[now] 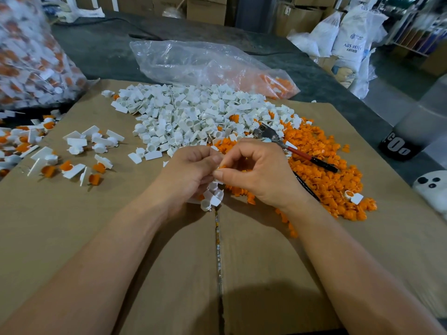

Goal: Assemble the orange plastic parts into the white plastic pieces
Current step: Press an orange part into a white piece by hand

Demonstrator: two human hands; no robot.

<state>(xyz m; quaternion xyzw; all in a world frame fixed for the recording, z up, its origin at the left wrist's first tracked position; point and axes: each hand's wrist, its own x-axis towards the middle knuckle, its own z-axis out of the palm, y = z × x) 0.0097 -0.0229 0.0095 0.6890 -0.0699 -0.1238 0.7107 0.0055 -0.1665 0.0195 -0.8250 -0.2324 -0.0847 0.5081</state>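
A big heap of white plastic pieces (193, 117) lies on the cardboard sheet (121, 238), with a spread of orange plastic parts (324, 170) to its right. My left hand (186, 172) grips a cluster of white pieces (212, 197) that stick out below its palm. My right hand (256, 172) pinches a small orange part (221, 167) at its fingertips, right against my left hand's fingers. Assembled white-and-orange pieces (72, 165) lie scattered on the left.
A tool with a red and black handle (297, 151) lies across the orange parts. A clear plastic bag (205, 66) with orange parts sits behind the heap. At far left stands a full bag of assembled pieces (31, 56). Sacks and cartons fill the background.
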